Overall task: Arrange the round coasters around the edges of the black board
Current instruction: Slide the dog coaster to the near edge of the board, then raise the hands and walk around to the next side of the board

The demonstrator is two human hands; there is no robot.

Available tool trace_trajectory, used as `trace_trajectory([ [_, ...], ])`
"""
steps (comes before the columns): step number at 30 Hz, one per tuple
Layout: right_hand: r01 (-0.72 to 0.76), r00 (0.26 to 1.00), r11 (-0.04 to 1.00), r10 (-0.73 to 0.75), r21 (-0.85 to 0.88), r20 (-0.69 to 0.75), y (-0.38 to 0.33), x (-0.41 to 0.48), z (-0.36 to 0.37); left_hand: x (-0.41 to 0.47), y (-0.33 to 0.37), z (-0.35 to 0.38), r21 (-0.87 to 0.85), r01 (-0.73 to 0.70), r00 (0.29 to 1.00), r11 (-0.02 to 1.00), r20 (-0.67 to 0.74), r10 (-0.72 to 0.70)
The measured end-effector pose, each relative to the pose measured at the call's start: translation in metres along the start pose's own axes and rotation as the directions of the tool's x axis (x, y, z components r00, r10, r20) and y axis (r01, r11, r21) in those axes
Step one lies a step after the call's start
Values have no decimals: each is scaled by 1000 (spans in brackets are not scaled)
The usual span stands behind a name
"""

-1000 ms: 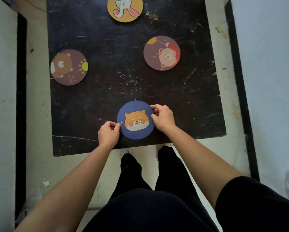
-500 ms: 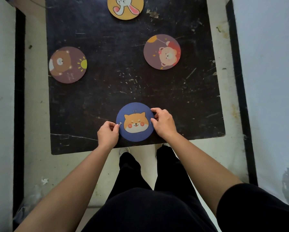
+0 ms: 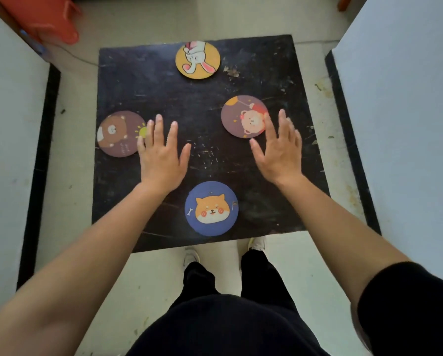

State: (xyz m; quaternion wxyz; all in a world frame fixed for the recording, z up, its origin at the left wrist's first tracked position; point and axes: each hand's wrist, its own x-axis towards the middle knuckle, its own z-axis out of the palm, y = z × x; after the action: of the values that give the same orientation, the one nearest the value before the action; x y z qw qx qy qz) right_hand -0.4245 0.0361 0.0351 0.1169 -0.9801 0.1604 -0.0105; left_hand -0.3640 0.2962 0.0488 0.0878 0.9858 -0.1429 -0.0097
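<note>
A scratched black board point(image 3: 205, 119) lies on the floor. A blue dog coaster point(image 3: 211, 208) sits at its near edge, a yellow rabbit coaster point(image 3: 197, 60) at the far edge, and a brown bear coaster point(image 3: 119, 133) at the left edge. A purple coaster with a small bear point(image 3: 242, 116) lies right of centre, away from the right edge. My left hand point(image 3: 162, 155) hovers open, fingers spread, just right of the brown bear coaster. My right hand point(image 3: 278, 147) is open too, its fingertips overlapping the purple coaster's right side.
White walls with black skirting point(image 3: 349, 140) stand close on both sides of the board. An orange object point(image 3: 48, 19) lies on the floor at the far left. My legs and shoes point(image 3: 256, 244) are just below the board's near edge.
Both hands let go of the blue dog coaster and moved up and apart, opening over the board. The view pulled back, so the whole board shows.
</note>
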Motion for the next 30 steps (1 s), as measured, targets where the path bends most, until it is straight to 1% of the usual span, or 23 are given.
trace_trajectory([
  [2, 24, 990, 999, -30, -43, -135, -1, 23, -34, 29, 4, -30, 4, -56, 993, 998, -101, 56],
  [5, 6, 948, 994, -39, -105, -315, -1, 40, -77, 61, 17, -63, -24, -94, 963, 995, -254, 85],
  [7, -25, 921, 993, -23, -118, -389, 3, 39, -97, 71, 28, -73, -32, -113, 952, 993, -290, 99],
  [9, -56, 910, 989, -5, -134, -414, 13, 30, -108, 73, 40, -73, -16, -148, 956, 989, -259, 139],
  [11, -87, 919, 984, 20, -154, -395, 27, 18, -116, 72, 53, -68, 6, -190, 964, 982, -189, 188],
  [13, -109, 937, 977, 40, -181, -346, 44, 8, -121, 69, 64, -60, 45, -223, 969, 974, -101, 227],
  [16, -115, 951, 970, 45, -215, -306, 74, 5, -125, 65, 87, -51, 96, -231, 971, 968, -34, 235],
  [18, -102, 948, 975, 36, -197, -317, 99, 12, -130, 64, 110, -50, 103, -211, 975, 972, -50, 217],
  [22, -18, 947, 984, -41, -180, -318, 159, 34, -139, 66, 169, -47, 130, -182, 976, 975, -100, 195],
  [26, 79, 964, 985, -115, -154, -240, 226, 52, -147, 59, 235, -39, 126, -52, 982, 991, -175, 74],
  [30, 182, 962, 970, -209, -160, -176, 285, 71, -164, 51, 299, -33, 98, 21, 985, 995, -174, -4],
])
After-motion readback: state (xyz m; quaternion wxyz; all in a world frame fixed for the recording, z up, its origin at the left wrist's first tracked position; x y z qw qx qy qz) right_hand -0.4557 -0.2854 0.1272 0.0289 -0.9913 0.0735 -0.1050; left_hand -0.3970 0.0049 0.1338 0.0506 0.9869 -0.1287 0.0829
